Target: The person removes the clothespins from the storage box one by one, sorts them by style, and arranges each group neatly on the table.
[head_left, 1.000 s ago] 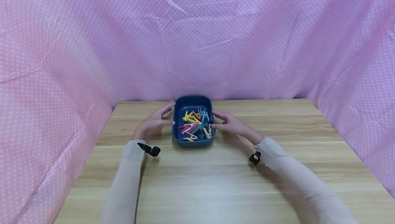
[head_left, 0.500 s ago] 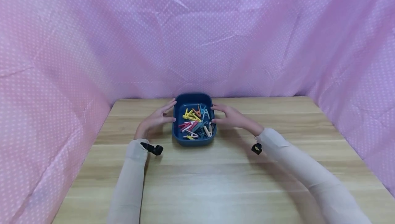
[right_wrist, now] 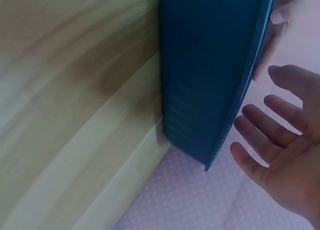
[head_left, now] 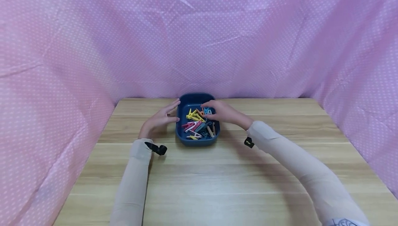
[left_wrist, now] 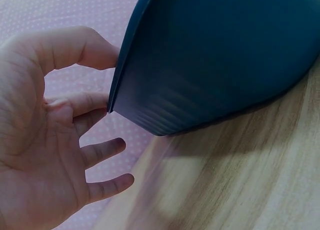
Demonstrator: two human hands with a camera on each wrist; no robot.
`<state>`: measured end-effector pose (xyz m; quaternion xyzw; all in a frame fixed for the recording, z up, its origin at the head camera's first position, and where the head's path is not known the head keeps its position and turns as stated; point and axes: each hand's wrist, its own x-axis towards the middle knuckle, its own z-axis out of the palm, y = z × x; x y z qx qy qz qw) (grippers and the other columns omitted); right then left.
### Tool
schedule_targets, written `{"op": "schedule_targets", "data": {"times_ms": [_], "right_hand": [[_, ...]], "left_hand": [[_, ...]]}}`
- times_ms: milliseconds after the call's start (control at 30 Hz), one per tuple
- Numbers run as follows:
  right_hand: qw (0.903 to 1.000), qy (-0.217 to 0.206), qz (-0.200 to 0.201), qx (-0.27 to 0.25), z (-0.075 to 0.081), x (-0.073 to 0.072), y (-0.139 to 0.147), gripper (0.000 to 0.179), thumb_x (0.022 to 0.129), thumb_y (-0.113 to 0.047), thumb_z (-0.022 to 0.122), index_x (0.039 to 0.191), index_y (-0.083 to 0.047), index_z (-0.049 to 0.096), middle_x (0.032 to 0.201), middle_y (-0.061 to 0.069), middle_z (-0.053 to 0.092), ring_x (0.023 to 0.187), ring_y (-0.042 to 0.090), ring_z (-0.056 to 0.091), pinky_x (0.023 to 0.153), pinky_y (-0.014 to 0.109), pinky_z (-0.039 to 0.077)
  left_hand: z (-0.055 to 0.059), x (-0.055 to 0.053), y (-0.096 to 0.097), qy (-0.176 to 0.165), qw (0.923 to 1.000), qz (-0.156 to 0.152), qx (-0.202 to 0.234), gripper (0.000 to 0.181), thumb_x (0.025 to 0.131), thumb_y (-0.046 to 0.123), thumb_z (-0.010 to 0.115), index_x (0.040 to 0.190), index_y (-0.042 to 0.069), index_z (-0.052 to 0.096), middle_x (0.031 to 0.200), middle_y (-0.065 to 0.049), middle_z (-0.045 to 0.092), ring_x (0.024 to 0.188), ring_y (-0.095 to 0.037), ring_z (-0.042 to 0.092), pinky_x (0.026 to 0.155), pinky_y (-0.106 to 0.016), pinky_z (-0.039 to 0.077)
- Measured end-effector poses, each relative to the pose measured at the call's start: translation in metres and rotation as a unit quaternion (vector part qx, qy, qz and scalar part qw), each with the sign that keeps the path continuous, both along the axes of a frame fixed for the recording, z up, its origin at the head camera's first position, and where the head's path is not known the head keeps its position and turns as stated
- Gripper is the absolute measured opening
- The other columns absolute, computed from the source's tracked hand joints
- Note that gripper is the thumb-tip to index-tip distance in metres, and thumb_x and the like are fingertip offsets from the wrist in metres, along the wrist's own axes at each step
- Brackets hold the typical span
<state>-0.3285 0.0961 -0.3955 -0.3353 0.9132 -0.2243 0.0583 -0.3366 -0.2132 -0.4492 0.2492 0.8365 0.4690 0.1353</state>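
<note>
A dark blue plastic bin (head_left: 195,142) stands at the far side of the table. Inside lie clothespins in several colours: yellow ones (head_left: 194,116), pink and white ones (head_left: 193,125), and pale ones (head_left: 210,131) at the near right. My left hand (head_left: 158,119) touches the bin's left rim with thumb and fingertips spread apart. Over the right rim reaches my right hand (head_left: 224,112), its loosely bent fingers above blue and orange clothespins (head_left: 206,110). In the right wrist view that hand (right_wrist: 285,145) is empty, fingers spread beside the bin's rim (right_wrist: 239,99).
The wooden table (head_left: 199,177) stretches toward me and to both sides. A pink dotted cloth (head_left: 199,46) hangs behind it and along the sides. Each sleeve carries a small black wrist device (head_left: 159,149).
My right hand has left the bin's right rim and moved left over the clothespins. My left hand stays at the left rim. The head view has shifted slightly.
</note>
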Motion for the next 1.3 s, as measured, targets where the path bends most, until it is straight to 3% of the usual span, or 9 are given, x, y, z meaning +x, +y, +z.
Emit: {"op": "schedule_targets", "data": {"times_ms": [267,567,900,1133,1300], "right_hand": [[0.9961,0.026,0.063,0.056,-0.004,-0.006,-0.027,0.039,0.098,-0.02,0.07,0.132,-0.001,0.067,0.134,0.016,0.068,0.126,0.029,0.062,0.109,0.045,0.051],[0.9954,0.046,0.062,0.058,-0.002,-0.017,-0.048,0.038,0.097,-0.014,0.07,0.133,-0.001,0.066,0.131,0.017,0.068,0.113,0.031,0.067,0.1,0.044,0.055],[0.9727,0.139,0.095,0.159,-0.02,-0.036,-0.063,0.034,0.095,-0.021,0.074,0.128,-0.012,0.07,0.132,0.013,0.065,0.121,0.03,0.06,0.104,0.048,0.051],[0.9674,0.153,0.085,0.183,-0.026,-0.04,-0.065,0.036,0.094,-0.025,0.076,0.128,-0.016,0.071,0.135,0.011,0.063,0.127,0.029,0.056,0.111,0.049,0.046],[0.9589,0.176,0.1,0.2,-0.028,-0.04,-0.071,0.033,0.094,-0.021,0.074,0.127,-0.016,0.071,0.129,0.009,0.064,0.122,0.028,0.058,0.106,0.046,0.049]], "left_hand": [[-0.001,-0.003,0.0,-0.001,1.0,-0.001,0.003,0.082,0.098,0.011,0.065,0.164,0.008,0.017,0.174,-0.008,0.004,0.16,-0.032,0.002,0.127,-0.06,0.015],[-0.004,-0.005,-0.002,-0.004,0.9999,-0.001,0.01,0.081,0.098,0.011,0.065,0.164,0.009,0.017,0.174,-0.006,0.006,0.16,-0.033,0.007,0.125,-0.061,0.021],[-0.003,-0.008,0.001,-0.001,1.0,0.005,0.002,0.08,0.099,0.016,0.064,0.164,0.016,0.019,0.174,0.001,0.007,0.158,-0.034,0.016,0.125,-0.062,0.02],[-0.007,-0.009,0.001,0.001,1.0,0.006,0.001,0.079,0.099,0.017,0.065,0.164,0.019,0.021,0.174,0.004,0.007,0.159,-0.032,0.014,0.126,-0.061,0.016],[-0.007,-0.008,-0.002,-0.003,1.0,0.009,0.002,0.078,0.1,0.018,0.064,0.165,0.019,0.019,0.174,0.003,0.006,0.158,-0.036,0.017,0.125,-0.064,0.017]]}}
